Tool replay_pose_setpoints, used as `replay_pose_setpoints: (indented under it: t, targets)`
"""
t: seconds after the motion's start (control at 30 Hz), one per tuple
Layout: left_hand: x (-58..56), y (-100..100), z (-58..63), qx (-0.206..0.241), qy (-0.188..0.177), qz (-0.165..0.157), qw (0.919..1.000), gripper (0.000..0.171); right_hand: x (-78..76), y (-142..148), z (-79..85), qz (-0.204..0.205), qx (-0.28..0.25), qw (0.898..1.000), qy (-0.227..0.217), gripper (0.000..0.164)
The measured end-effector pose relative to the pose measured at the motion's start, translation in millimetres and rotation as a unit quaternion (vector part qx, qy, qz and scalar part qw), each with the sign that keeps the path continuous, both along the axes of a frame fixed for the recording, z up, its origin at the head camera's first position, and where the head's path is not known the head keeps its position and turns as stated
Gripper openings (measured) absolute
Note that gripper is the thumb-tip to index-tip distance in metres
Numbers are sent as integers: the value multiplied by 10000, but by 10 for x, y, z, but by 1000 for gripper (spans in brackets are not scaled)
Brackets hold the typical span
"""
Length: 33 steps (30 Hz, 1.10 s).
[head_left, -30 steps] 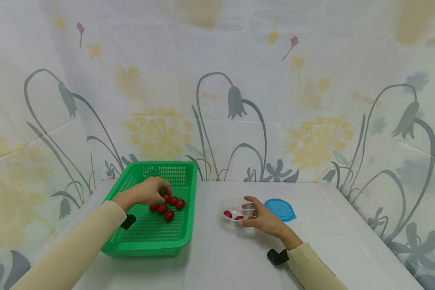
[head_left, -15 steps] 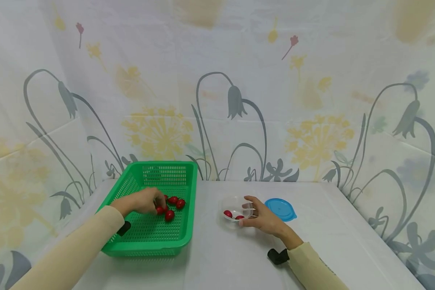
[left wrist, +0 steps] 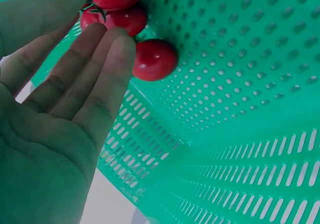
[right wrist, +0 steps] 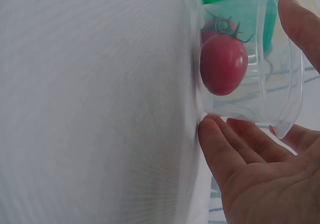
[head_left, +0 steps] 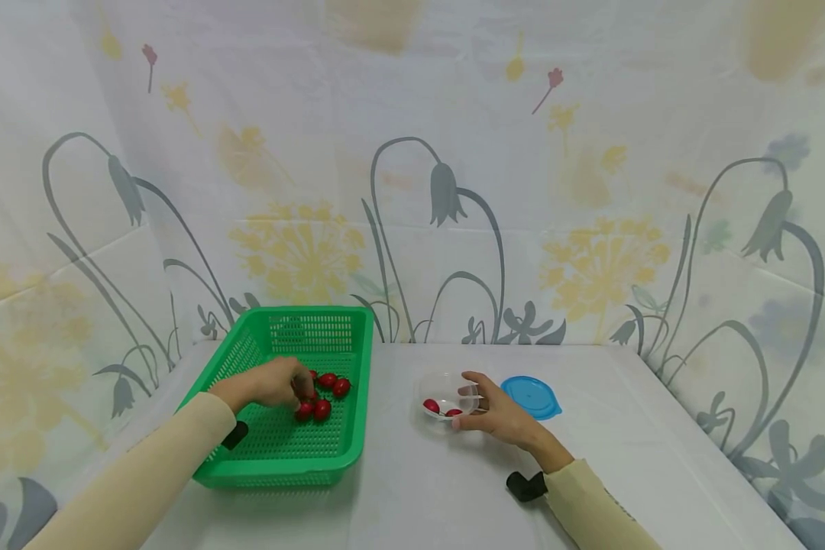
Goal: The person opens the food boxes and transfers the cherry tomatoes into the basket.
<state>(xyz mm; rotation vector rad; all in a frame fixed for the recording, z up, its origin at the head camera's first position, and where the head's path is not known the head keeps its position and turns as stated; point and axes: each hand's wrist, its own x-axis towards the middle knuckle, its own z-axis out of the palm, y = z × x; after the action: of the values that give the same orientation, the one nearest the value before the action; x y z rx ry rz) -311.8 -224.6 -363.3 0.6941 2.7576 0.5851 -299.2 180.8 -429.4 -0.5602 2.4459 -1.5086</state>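
My left hand (head_left: 275, 380) reaches down into the green basket (head_left: 361, 428), where several red cherry tomatoes (head_left: 321, 410) lie on the perforated floor. In the left wrist view its fingers are nearly straight, fingertips right at a tomato (left wrist: 120, 21) with a green stem, the thumb just above. Another tomato (left wrist: 156, 61) sits beside the fingertips. My right hand (head_left: 502, 418) holds a clear plastic container (head_left: 443, 382) on the table, thumb at one side and fingers around the other. Two tomatoes are inside it, the nearer tomato (right wrist: 224, 66) with its stem on.
A blue lid (head_left: 532, 397) lies on the white tablecloth (head_left: 412, 489) just behind and right of the right hand. Behind the table hangs a flower-printed curtain (head_left: 412, 252). The basket's raised walls surround the left hand.
My left hand has moved down and slightly left within the basket over the last second. One tomato under it has shifted towards the front. The right hand and container stay in place.
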Motion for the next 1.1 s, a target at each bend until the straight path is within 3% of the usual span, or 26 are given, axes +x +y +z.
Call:
replay_pose_setpoints:
  t: [0.13,0.37,0.5,0.67,1.1]
  targets:
    - [-18,23,38,128,128,-49,9998,17,-86,24,-118,-22,21,10000,25,82]
    - [-63,172,175,603,478,-106,9970,14,-92,43,-119,47,-3,10000,-35,85]
    - [-87,361,276,933,713,-211,9929,13,-78,39,-107,36,-21,10000,-42,85]
    - [-128,614,357,1116,738,-366,9903,15,-83,35,-128,87,-73,9999,-28,85]
    - [-226,1298,407,1231,638,-674,9880,10,-106,38,-138,19,3,10000,-43,86]
